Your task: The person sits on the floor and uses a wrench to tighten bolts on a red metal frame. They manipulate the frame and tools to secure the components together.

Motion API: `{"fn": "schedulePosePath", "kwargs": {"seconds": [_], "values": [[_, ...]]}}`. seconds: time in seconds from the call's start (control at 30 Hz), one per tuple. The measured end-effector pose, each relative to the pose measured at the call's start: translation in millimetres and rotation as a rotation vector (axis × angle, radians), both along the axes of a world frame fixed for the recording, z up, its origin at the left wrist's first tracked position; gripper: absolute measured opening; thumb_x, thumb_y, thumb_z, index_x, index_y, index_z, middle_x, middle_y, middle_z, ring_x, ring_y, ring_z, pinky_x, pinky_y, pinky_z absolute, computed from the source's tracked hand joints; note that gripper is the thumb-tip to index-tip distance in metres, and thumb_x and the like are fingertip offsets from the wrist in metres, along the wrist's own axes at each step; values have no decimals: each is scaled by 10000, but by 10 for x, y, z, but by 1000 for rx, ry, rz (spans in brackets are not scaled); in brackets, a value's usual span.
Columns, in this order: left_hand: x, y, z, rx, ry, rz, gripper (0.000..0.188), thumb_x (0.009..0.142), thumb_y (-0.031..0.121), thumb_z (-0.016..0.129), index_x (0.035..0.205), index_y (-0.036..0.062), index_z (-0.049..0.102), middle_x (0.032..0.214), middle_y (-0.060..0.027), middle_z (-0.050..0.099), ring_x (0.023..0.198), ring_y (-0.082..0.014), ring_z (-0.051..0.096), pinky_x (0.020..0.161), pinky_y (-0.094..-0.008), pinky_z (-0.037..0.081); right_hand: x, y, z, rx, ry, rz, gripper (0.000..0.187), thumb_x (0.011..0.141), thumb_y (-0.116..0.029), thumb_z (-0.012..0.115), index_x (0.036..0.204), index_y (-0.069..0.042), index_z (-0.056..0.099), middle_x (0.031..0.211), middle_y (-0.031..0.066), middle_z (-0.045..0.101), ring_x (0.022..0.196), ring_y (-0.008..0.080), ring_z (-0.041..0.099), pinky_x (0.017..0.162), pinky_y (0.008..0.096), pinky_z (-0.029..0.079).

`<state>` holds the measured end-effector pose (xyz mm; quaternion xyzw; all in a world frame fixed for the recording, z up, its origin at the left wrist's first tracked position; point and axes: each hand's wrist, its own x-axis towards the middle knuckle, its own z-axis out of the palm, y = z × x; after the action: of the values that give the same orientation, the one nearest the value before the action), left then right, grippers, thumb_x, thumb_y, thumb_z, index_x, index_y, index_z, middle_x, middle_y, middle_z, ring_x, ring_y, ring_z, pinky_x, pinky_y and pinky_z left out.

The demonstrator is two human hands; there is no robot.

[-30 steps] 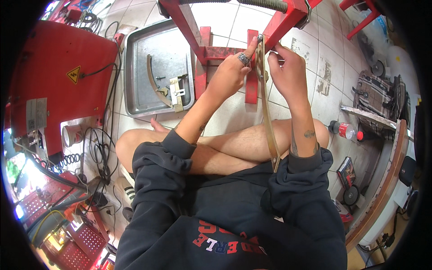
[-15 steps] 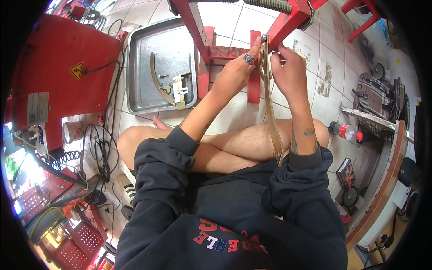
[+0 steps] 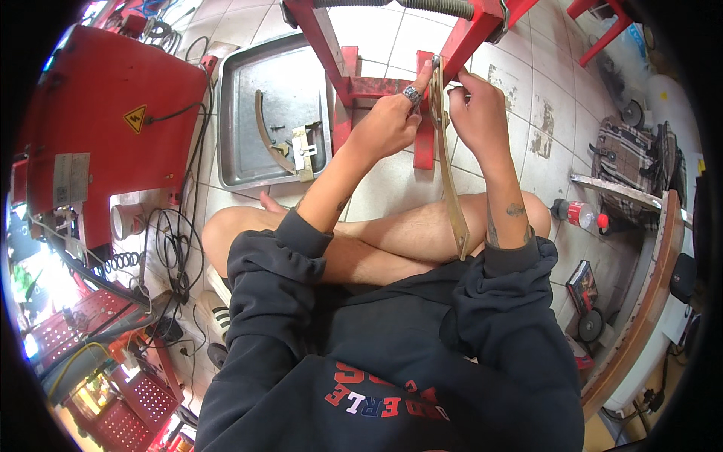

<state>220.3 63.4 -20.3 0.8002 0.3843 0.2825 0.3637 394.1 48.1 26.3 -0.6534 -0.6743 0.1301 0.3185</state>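
Note:
A long, curved, brass-coloured metal strip (image 3: 449, 177) hangs at the right leg of a red metal stand (image 3: 463, 41), its lower end over my crossed legs. My left hand (image 3: 384, 128) is at the strip's upper end. Its index finger stretches along to a bolt (image 3: 436, 60) there, the thumb is bent, and the other fingers are mostly hidden. On the strip's right side, my right hand (image 3: 480, 113) is closed, fingertips curled against the red leg. Anything between those fingertips is too small or hidden to make out.
A grey metal tray (image 3: 226, 154) holds another curved strip (image 3: 263, 128), a bracket (image 3: 305, 151) and small bolts. To the left stand a red machine (image 3: 105, 113) and coiled black cables (image 3: 169, 248). A bottle (image 3: 578, 215) lies by my right knee, near a wooden-edged bench (image 3: 640, 316).
The view has shifted slightly. The strip's lower end has swung a little up and left, and my right fingertips have shifted at the red leg. My left index finger stays at the bolt.

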Motion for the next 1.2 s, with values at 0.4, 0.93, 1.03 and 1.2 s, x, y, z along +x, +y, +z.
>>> {"fn": "schedulePosePath", "kwargs": {"seconds": [0.4, 0.93, 1.03, 1.2], "values": [[7, -161, 991, -627, -365, 80, 473, 844, 54, 556, 1296, -67, 487, 757, -81, 615, 596, -125, 557, 533, -268, 470, -63, -29, 82, 3, 36, -11, 188, 808, -60, 496, 838, 46, 648, 860, 245, 644, 824, 424, 632, 764, 503, 492], [201, 315, 846, 153, -547, 219, 267, 987, 243, 617, 926, -12, 674, 586, -9, 595, 520, -58, 538, 480, -221, 427, -66, -42, 113, -10, 32, 29, 260, 848, -68, 494, 1032, 43, 641, 822, 226, 638, 787, 393, 646, 728, 491, 506], [301, 314, 825, 151, -613, 279, 338, 1014, 284, 574, 900, -21, 665, 577, -8, 577, 502, -63, 512, 460, -224, 405, -58, -36, 86, 23, 7, 25, 248, 872, -81, 508, 1039, 45, 640, 820, 227, 637, 783, 389, 647, 714, 483, 506], [392, 167, 964, 75, -558, 403, 376, 1028, 306, 541, 902, -30, 655, 579, -29, 608, 502, -67, 549, 466, -230, 434, -55, -2, 18, 32, 142, 29, 236, 903, -129, 540, 1053, 14, 651, 826, 227, 639, 786, 382, 651, 716, 479, 504]]}}
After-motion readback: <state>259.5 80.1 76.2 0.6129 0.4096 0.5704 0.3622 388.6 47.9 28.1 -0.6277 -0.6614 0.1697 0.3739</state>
